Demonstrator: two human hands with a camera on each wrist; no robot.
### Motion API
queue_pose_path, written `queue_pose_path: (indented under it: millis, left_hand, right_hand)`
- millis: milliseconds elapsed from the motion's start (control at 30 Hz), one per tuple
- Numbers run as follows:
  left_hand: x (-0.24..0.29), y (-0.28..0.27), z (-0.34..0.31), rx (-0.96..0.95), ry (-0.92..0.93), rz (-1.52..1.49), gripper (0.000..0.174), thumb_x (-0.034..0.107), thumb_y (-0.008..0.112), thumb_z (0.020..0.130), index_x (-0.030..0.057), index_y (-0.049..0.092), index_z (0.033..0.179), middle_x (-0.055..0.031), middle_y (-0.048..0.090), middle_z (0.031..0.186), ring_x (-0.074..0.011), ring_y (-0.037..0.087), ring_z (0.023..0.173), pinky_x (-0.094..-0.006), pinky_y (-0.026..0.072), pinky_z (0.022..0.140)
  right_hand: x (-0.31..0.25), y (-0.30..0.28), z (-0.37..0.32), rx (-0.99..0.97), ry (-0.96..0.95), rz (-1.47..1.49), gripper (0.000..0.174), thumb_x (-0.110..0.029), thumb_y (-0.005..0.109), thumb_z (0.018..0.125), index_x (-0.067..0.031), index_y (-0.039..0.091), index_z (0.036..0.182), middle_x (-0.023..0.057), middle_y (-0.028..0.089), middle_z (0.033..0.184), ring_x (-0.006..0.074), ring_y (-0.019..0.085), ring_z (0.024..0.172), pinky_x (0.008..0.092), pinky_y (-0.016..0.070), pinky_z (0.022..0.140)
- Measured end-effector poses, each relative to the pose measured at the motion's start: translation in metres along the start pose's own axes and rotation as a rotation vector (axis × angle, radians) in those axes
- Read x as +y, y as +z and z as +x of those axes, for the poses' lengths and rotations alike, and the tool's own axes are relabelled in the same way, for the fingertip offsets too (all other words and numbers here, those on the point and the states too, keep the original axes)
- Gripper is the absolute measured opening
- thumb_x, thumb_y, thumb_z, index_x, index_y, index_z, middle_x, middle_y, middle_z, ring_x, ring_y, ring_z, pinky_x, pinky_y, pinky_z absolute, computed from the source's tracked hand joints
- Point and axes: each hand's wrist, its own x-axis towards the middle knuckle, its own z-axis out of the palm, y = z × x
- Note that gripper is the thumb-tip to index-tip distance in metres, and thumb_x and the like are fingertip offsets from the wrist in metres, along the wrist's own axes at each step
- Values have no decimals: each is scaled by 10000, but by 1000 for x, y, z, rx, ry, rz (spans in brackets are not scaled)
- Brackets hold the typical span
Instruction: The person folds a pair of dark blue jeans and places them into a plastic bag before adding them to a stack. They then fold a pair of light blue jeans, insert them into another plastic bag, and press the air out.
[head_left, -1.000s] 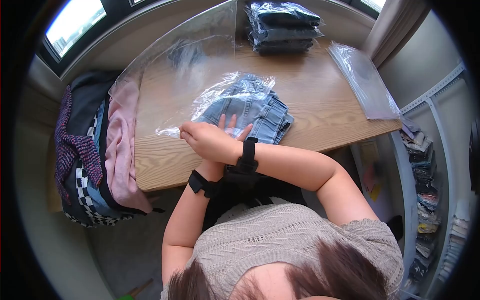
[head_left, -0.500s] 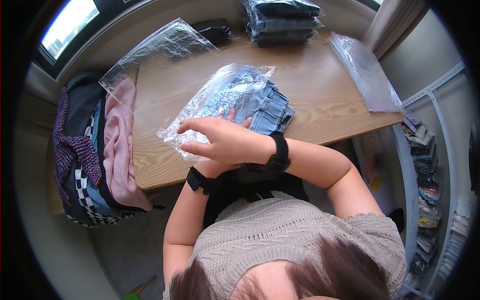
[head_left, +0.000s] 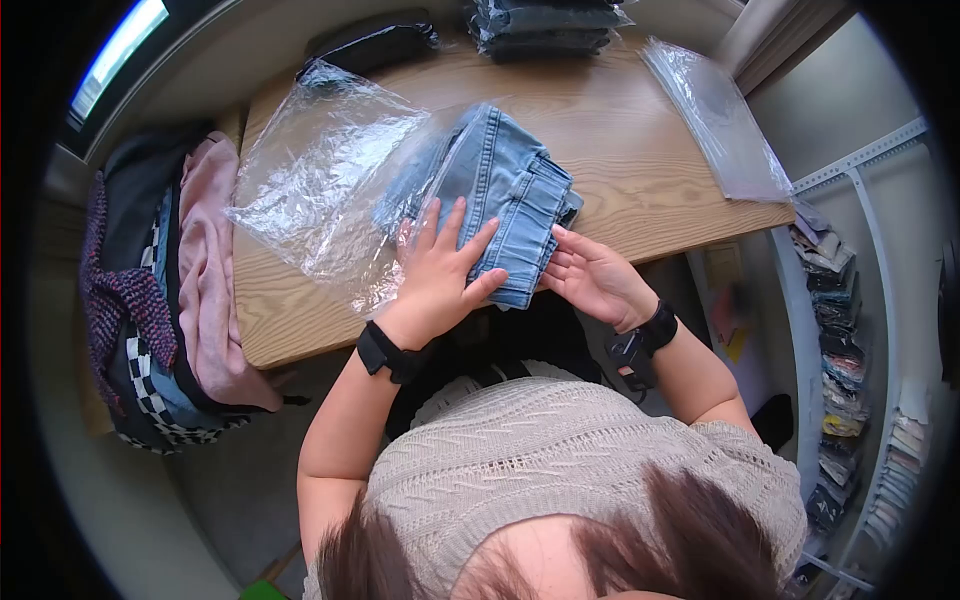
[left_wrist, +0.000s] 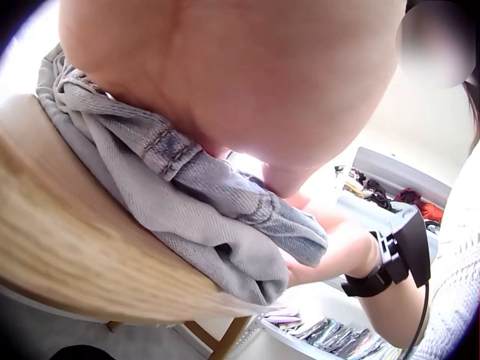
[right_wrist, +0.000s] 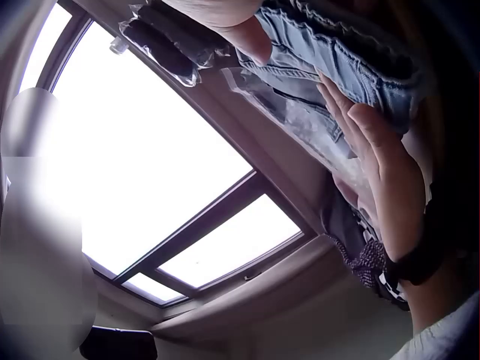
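Two bare hands are at a folded pair of light-blue denim (head_left: 490,200), which lies near the middle of the wooden table (head_left: 630,170), its gathered waistband (head_left: 530,235) toward the right. The left hand (head_left: 432,285) grasps nothing: it is laid over the denim with its fingers spread. The right hand (head_left: 605,285) is palm-up at the waistband's right edge, thumb and fingers touching it; whether they pinch the cloth, I cannot tell. A clear plastic bag (head_left: 320,165) spreads left of the denim, crinkled and shiny, and its film overlaps the denim's left part. At the far side stands a stack of clothes in clear wrapping (head_left: 545,30), and left of it lies a dark wrapped bundle (head_left: 375,42). Flat clear bags (head_left: 715,125) lie along the table's right side. On the left, beside the table, hang a pink cloth (head_left: 208,230), a black-and-white checked cloth (head_left: 150,385) and a purple knitted one (head_left: 125,300). Beyond the right edge, folded clothes (head_left: 840,370) line a shelf.
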Motion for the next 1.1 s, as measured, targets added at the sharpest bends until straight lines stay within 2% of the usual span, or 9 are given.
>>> queue_pose_path:
  millis: [233, 367, 433, 467, 567, 667, 833, 1033, 1100]
  left_hand:
    - [28, -3, -18, -14, 0, -70, 664, 552, 447, 910, 201, 330, 1462, -175, 241, 1521, -396, 147, 1416, -605, 92, 1093]
    - [36, -31, -30, 64, 235, -254, 554, 345, 591, 897, 105, 450, 1376, -186, 315, 1481, -386, 240, 1391, -492, 218, 1114]
    - [31, -56, -38, 112, 312, -581, 458, 241, 631, 873, 74, 536, 1289, -182, 404, 1427, -385, 330, 1352, -468, 276, 1098]
    - [23, -62, -42, 229, 276, -529, 410, 197, 634, 861, 59, 570, 1241, -174, 460, 1385, -383, 390, 1315, -474, 300, 1082]
    - [0, -49, -48, 272, -73, -176, 434, 243, 616, 879, 94, 548, 1280, -214, 431, 1394, -416, 337, 1334, -489, 287, 1076]
    - [-6, -24, -50, 64, -161, -44, 471, 288, 616, 880, 148, 524, 1320, -251, 383, 1418, -441, 294, 1347, -501, 266, 1082]
    - [-1, -4, -55, 16, -185, 35, 518, 325, 615, 878, 181, 486, 1359, -259, 316, 1458, -439, 271, 1359, -505, 253, 1087]
    - [-11, 4, -59, 102, -200, 38, 587, 307, 596, 890, -1, 429, 1360, -220, 361, 1445, -387, 309, 1352, -465, 277, 1082]
    - [-14, 3, -60, 140, -177, 4, 562, 213, 577, 898, -50, 398, 1360, -209, 381, 1434, -361, 343, 1338, -440, 298, 1077]
  right_hand:
    - [12, 25, 8, 63, -153, -190, 285, -136, 622, 896, -13, 576, 1148, 88, 640, 1095, 205, 628, 973, 367, 519, 871]
    - [-10, -6, -6, 52, -135, -41, 297, -45, 583, 862, 32, 553, 1147, 127, 642, 1056, 243, 647, 956, 407, 545, 866]
    - [-23, -35, -18, 36, -247, -50, 374, -41, 583, 862, 43, 505, 1219, 145, 619, 1127, 263, 633, 1003, 417, 530, 897]
    - [-31, -48, -27, 28, -273, -46, 407, -41, 587, 862, 45, 484, 1246, 151, 603, 1163, 272, 623, 1029, 424, 519, 916]
    - [-50, -83, -52, 24, -372, -58, 471, -39, 602, 853, 40, 455, 1294, 157, 576, 1230, 292, 597, 1089, 442, 485, 965]
    - [-54, -99, -66, 45, -409, -65, 485, -24, 601, 844, 34, 452, 1302, 154, 573, 1241, 300, 588, 1104, 453, 466, 985]
    - [-50, -100, -70, -21, -374, -65, 505, -8, 595, 827, 38, 445, 1308, 155, 568, 1253, 305, 575, 1125, 464, 442, 1007]
    - [-35, -83, -50, -117, -216, -30, 496, -10, 594, 828, 36, 454, 1301, 159, 576, 1240, 294, 591, 1105, 461, 462, 983]
    - [-29, -71, -43, -149, -83, -19, 489, -21, 601, 831, 35, 461, 1296, 159, 584, 1229, 295, 603, 1086, 459, 474, 967]
